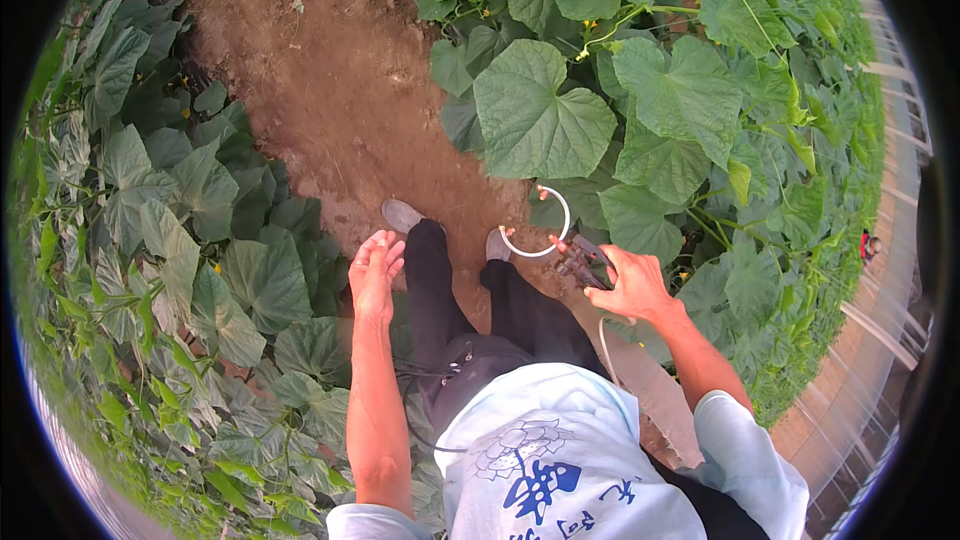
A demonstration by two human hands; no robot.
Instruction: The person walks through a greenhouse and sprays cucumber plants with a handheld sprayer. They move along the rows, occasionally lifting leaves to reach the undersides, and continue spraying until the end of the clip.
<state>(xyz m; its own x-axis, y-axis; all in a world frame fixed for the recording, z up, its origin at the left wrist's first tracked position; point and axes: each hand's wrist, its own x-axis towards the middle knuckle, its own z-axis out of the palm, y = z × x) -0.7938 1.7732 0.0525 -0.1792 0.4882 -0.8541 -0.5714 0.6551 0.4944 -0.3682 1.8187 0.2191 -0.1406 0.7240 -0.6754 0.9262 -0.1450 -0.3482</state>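
My right hand (634, 281) is closed around the dark handle of a sprayer head (581, 262). From the sprayer's front a white curved spray arm (564, 221) with copper-coloured nozzles reaches out in a C shape, over my shoe and beside the leaves. A pale hose (606, 349) hangs below the same hand. My left hand (375, 270) is raised in front of my left leg, its fingers curled loosely; whether they pinch something small I cannot tell. A large cucumber-like leaf (544, 116) spreads just beyond the spray arm.
Dense leafy vines with small yellow flowers flank the bare soil path (352, 90) on both sides, left foliage (217, 292) close to my left arm. My grey shoes (403, 215) stand on the soil. Pale framework (885, 334) shows at the far right.
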